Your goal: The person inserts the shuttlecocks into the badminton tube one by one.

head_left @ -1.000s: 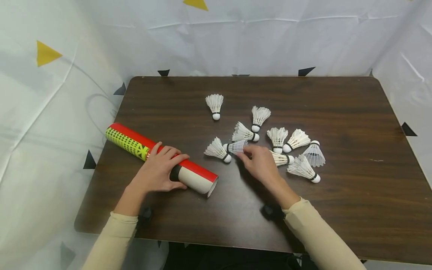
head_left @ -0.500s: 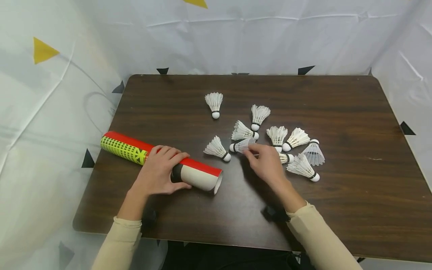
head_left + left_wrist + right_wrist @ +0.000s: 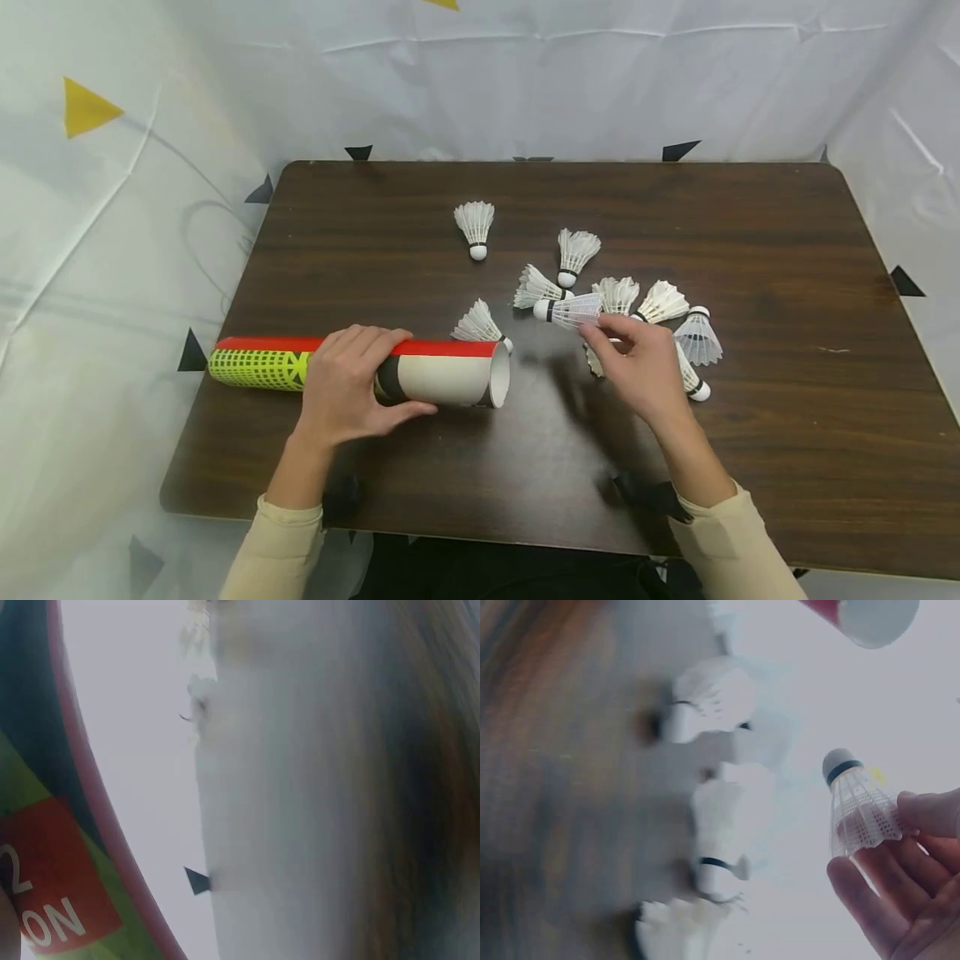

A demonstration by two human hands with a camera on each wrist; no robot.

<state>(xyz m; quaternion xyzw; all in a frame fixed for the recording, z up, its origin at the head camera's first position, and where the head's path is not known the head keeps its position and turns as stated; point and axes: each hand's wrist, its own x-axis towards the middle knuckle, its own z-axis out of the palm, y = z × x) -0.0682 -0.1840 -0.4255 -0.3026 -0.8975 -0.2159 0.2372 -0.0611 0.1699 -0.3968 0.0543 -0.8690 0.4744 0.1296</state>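
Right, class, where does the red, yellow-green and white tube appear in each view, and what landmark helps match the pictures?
Head: the tube, left of centre, held by the left hand, open end facing right.
Left wrist: cut off along the left edge.
Right wrist: one end only, at the top, right of centre.
Shared landmark: the shuttlecock in the right hand, clear in head and right wrist only.

Gap between tube (image 3: 450, 381) mouth and held shuttlecock (image 3: 573, 311) clear, passable. Feathered shuttlecock (image 3: 477, 322) crowds far side of mouth (partly hidden, can't tell if touching). Left hand (image 3: 348, 383) blocks tube's middle. Shuttlecock cluster (image 3: 661, 302) hems right hand (image 3: 647, 367) on far side and right. Free lanes: near strip of surface (image 3: 517, 500) between forearms, wide right end.
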